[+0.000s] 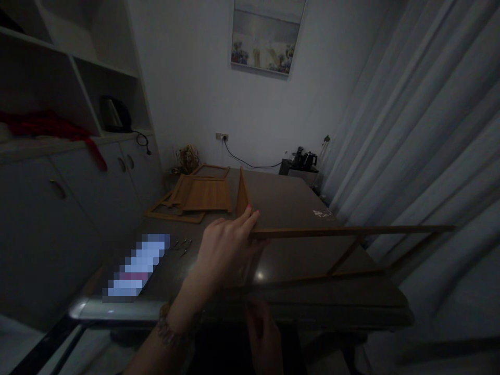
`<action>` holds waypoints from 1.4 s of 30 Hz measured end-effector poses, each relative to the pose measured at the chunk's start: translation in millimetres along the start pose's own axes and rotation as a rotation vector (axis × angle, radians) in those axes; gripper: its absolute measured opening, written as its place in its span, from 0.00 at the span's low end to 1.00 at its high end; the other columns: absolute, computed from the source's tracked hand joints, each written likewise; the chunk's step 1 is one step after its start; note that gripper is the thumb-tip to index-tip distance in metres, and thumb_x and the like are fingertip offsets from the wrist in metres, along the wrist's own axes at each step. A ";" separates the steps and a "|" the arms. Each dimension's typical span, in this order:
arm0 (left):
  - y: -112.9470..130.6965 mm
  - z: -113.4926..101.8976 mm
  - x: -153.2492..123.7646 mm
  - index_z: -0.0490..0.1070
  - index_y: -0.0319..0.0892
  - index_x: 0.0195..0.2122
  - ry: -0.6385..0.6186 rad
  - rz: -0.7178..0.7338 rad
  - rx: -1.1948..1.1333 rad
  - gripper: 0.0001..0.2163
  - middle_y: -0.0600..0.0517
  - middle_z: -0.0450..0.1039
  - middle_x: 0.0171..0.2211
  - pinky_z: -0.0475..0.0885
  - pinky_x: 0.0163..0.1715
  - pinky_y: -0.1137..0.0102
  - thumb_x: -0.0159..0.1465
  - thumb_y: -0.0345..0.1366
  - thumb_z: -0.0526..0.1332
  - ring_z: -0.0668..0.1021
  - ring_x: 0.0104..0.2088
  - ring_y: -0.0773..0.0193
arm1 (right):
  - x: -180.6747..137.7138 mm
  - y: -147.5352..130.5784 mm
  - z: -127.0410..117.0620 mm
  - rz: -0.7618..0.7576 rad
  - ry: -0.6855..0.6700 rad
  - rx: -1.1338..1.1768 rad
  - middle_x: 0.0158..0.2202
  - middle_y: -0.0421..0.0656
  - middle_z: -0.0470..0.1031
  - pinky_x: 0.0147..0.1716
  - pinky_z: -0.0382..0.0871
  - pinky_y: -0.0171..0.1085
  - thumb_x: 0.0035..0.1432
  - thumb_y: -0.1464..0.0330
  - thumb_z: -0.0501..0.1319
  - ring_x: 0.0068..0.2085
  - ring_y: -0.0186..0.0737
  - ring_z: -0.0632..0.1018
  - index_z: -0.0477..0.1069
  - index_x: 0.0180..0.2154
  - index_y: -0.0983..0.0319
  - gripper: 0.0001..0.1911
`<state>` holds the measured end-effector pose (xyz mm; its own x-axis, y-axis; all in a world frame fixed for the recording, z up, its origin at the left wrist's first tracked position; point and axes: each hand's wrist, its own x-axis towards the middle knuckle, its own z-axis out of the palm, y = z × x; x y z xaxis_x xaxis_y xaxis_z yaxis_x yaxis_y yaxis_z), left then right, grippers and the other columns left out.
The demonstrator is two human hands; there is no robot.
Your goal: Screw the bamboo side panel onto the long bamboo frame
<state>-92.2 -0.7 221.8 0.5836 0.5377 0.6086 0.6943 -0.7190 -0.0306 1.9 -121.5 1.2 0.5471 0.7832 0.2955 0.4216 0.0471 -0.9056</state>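
My left hand [230, 239] is closed round the corner where a long wooden frame [351, 230] meets an upright wooden panel [242, 192]. The frame stands on its edge and stretches to the right, with a crossbar near its far end. Low in the view, at the table's front edge, my right hand [264, 333] is near the frame's lower corner. Its fingers are curled together in shadow, and what they hold, if anything, is hidden. Several small metal screws or fittings [185, 247] lie on the table left of my left hand.
A slatted wooden panel [205, 194] and other wooden frames [175, 213] lie on the brown table [281, 192]. A blurred-out phone-like screen [138, 268] rests at the front left. White scraps [321, 213] lie on the right. Cabinets [89, 192] stand left, curtains [410, 130] right.
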 end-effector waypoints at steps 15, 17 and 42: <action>0.2 -0.5 0.7 0.66 0.44 0.56 -0.006 0.000 0.000 0.25 0.47 0.70 0.54 0.74 0.33 0.61 0.58 0.47 0.61 0.80 0.36 0.55 | 1.5 -7.9 1.9 0.269 -0.100 0.266 0.28 0.44 0.80 0.31 0.73 0.34 0.60 0.50 0.54 0.29 0.41 0.80 0.74 0.45 0.62 0.25; 0.6 -0.7 0.9 0.66 0.44 0.56 -0.008 -0.006 0.003 0.25 0.47 0.70 0.54 0.74 0.32 0.61 0.58 0.47 0.61 0.80 0.35 0.55 | 1.5 -7.9 3.6 0.308 -0.073 0.326 0.30 0.44 0.80 0.33 0.73 0.35 0.58 0.50 0.57 0.31 0.42 0.81 0.72 0.47 0.62 0.26; -0.7 1.0 -0.2 0.66 0.44 0.56 -0.004 0.009 0.022 0.25 0.48 0.70 0.54 0.73 0.32 0.60 0.59 0.49 0.60 0.80 0.34 0.54 | -5.5 -4.6 6.4 -0.049 -0.141 0.099 0.45 0.44 0.78 0.46 0.72 0.37 0.64 0.61 0.53 0.45 0.42 0.79 0.74 0.48 0.54 0.16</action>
<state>-92.4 0.2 220.9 0.5912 0.5334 0.6049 0.6984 -0.7137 -0.0533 -7.7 -122.0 1.8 0.4181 0.8572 0.3005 0.3682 0.1424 -0.9188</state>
